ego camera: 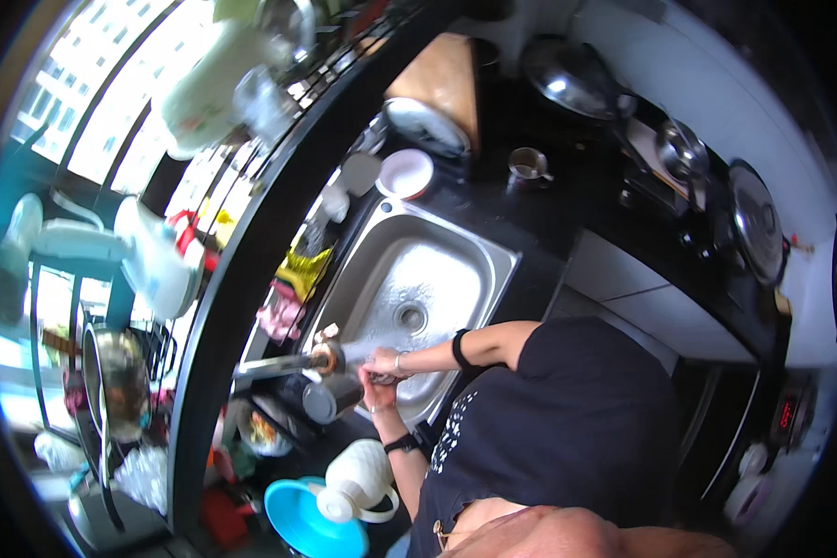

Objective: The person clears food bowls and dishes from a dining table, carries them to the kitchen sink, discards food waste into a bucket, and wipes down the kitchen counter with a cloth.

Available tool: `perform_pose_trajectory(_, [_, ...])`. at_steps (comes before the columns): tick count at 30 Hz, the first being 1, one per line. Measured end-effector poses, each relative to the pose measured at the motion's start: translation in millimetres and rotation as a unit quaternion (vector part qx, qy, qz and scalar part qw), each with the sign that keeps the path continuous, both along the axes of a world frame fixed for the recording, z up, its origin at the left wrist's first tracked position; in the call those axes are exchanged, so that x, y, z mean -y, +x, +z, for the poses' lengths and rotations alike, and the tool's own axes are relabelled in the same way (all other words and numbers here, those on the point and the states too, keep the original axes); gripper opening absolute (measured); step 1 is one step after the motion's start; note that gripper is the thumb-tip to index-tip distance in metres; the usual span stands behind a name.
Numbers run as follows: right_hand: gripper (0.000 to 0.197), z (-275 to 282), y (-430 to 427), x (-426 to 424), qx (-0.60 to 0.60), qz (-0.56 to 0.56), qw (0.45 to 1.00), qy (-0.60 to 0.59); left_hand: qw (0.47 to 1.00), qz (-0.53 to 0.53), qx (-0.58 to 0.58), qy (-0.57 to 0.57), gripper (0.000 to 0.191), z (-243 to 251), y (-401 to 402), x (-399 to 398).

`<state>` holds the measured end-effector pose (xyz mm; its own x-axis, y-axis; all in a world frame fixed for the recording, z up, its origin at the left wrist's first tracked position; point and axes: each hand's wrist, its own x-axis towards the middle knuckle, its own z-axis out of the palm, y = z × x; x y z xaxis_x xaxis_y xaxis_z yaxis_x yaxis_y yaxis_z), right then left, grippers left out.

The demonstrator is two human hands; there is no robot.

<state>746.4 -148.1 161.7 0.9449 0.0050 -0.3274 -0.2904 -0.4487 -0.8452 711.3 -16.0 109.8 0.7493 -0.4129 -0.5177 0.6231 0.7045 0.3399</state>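
Both hands are together under the faucet [326,357], over the near-left corner of the stainless steel sink [492,254]. My right hand [383,363] comes in from above in the picture, its fingers bent against a small dark item [385,379]. My left hand [378,397] supports that item from the other side. It is mostly hidden by fingers and blur, so its kind is unclear. Water sprays around the hands, and the sink floor is wet about the drain [411,318]. A grey cylindrical container [329,400] is right beside my left hand; whether they touch I cannot tell.
A blue basin [307,519] and a white jug [359,478] are by my left arm. A white bowl [405,174] and a glass cup [528,164] stand beyond the sink. The black shelf edge [251,230] crosses above the counter. A lidded wok [565,80] stands farther off.
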Motion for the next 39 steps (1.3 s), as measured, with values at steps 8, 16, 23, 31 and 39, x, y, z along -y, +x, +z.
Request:
perform_pose_trajectory(8, [0.017,21,-11,-21,0.182,0.160,0.951,-0.190,0.970,0.135,-0.108,0.173,0.038,-40,-21,20])
perform_pose_trajectory(16, [0.039,-12,37,42,0.024,-0.032,0.992,-0.120,0.802,0.046,0.175,0.569,0.043,-6,-19,21])
perform_pose_trajectory(23, [0.036,18,10,58,0.013,-0.033,0.999,-0.008,0.671,0.092,0.044,0.734,0.022,19,-13,21])
perform_pose_trajectory(31, [0.030,77,-53,-23,0.158,0.290,0.931,0.158,0.975,0.121,0.104,-0.157,0.043,-117,-16,-75])
perform_pose_trajectory(39, [0.042,-50,4,77,-0.182,-0.062,0.969,0.154,0.989,0.018,0.026,-0.144,0.048,73,-4,52])
